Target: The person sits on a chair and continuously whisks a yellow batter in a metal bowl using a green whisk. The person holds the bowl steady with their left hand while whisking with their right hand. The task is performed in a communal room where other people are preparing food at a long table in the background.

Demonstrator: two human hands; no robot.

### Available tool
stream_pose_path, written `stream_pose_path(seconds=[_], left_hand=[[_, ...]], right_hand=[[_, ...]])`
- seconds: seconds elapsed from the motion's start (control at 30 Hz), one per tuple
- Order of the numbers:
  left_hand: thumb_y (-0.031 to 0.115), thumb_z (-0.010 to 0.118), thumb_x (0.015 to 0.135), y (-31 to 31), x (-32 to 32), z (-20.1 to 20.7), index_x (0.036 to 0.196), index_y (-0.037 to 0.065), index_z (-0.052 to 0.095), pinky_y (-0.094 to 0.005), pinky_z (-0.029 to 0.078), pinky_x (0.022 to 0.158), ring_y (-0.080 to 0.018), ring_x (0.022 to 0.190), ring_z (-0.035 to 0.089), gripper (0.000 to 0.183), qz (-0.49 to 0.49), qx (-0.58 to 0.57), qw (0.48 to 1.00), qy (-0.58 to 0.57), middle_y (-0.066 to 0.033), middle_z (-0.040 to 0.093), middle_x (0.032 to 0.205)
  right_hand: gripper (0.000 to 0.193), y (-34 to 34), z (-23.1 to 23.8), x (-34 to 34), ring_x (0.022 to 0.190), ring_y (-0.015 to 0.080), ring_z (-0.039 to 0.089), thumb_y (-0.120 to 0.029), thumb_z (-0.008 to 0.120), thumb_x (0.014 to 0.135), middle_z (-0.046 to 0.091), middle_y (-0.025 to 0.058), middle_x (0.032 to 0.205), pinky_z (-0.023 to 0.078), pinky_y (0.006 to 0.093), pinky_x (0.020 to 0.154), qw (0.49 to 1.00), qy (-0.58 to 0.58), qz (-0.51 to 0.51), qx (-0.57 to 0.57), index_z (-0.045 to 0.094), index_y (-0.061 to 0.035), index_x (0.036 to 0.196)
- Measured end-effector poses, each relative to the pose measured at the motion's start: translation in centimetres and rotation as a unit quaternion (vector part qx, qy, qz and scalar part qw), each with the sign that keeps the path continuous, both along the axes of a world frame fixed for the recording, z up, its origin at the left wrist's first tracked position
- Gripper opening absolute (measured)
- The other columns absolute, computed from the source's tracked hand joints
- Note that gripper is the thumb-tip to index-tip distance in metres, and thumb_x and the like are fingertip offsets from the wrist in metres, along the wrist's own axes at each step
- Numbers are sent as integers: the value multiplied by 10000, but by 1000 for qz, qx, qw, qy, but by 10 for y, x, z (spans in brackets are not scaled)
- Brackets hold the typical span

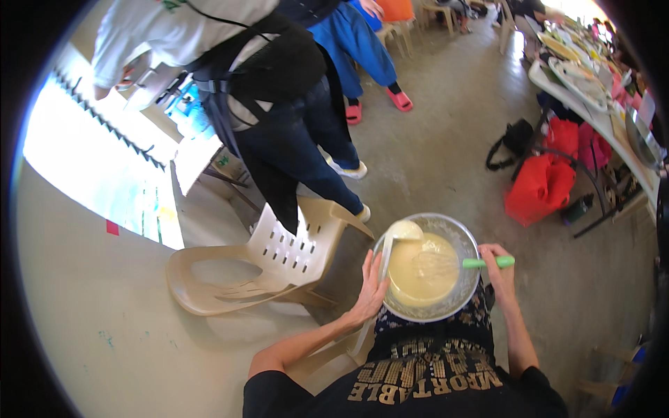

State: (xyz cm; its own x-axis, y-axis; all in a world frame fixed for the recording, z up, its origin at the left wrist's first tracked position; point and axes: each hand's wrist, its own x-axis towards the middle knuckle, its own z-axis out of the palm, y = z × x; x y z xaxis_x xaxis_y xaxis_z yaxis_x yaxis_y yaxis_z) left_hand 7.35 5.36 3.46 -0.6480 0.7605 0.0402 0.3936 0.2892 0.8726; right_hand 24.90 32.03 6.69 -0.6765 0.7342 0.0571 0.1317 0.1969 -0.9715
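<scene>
Left hand holding metal bowl by its near rim, ladle just beyond its fingers; right hand gripping green-handled whisk, wires in batter between the hands—mixing seemingly well along, mostly smooth, wall smears left.

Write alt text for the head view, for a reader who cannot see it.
A metal bowl of pale mixture sits over a person's lap, the left hand at its rim beside a ladle, the right hand holding a green-handled whisk. A beige chair stands nearby.
</scene>
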Motion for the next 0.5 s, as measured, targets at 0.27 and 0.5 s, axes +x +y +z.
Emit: stream_pose_path(seconds=[0.27, 0.5], left_hand=[[206, 417, 923, 0, 4, 3, 1457, -15, 155, -439, 149, 1150, -402, 1415, 32, 635, 0, 12, 1000, -5, -247, -6, 1514], [251, 425, 930, -1, 3, 0, 1455, -28, 154, -423, 120, 1150, -375, 1422, 30, 654, -2, 20, 1000, -13, -232, 5, 1523]], right_hand=[[313, -8, -24, -10, 936, 156, 517, -176, 605, 883, 560, 71, 1072, 429, 294, 836, 997, 44, 13, -66, 608, -14, 1150], [279, -12, -12, -7, 933, 185, 518, -159, 645, 824, 562, 96, 1039, 425, 302, 834, 999, 38, 8, 29, 645, -23, 1067]])
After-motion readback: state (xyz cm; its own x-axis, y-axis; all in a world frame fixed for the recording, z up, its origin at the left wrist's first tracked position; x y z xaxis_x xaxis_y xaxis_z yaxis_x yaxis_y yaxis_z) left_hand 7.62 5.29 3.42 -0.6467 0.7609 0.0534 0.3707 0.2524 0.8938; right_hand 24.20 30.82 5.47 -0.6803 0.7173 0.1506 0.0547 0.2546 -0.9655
